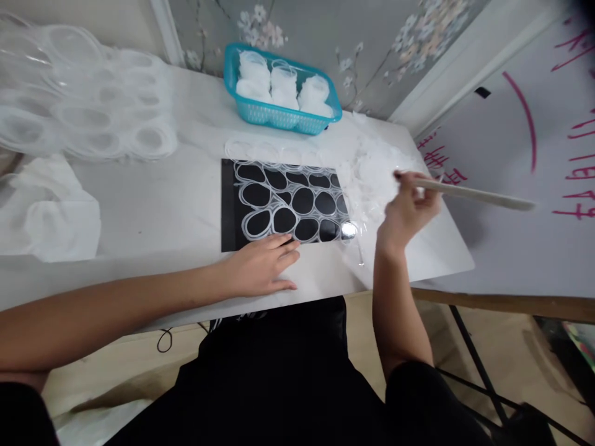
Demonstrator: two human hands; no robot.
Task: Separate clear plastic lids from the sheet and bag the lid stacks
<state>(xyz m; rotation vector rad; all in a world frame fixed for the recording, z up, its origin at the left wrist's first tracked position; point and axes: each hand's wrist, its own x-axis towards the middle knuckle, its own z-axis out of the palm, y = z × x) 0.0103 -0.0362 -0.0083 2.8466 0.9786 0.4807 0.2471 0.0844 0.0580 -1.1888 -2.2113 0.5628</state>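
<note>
table (pixel 153 204) | R hand (pixel 409 207) grips stick (pixel 478 195), tip blurred | pile (pixel 372 167) maybe film

A white table (pixel 139 204) stands against grey floral wallpaper (pixel 372 43) over beige floor (pixel 362 334).

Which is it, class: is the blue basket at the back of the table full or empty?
Full: the blue basket holds three white stacks rising above its rim.
</note>
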